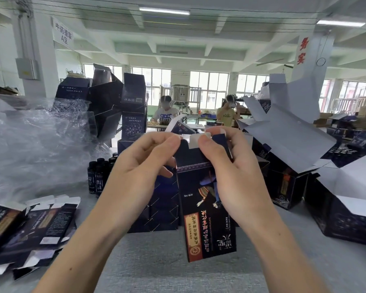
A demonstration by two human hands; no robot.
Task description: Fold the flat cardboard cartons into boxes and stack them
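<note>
Flat cartons (30, 225) wait on the worktop (178, 271), down left of my fingers (169, 142), within easy reach. I hold the opened carton (207, 218) upright. My left hand (144, 166) pinches its top edge to steady it, and my right hand (230, 172) pinches the white flap (199, 140), probably to tuck it in.

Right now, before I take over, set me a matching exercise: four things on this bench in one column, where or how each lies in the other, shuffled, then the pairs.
Things:
1. printed carton
2. flat cartons
3. dark bottles
4. plastic wrap

States:
A. crumpled, far left
B. standing upright in a cluster, left of centre
C. pinched at its top flaps by the left hand and right hand
D. lying in a pile, lower left

Pairs: 1-C, 2-D, 3-B, 4-A
</note>
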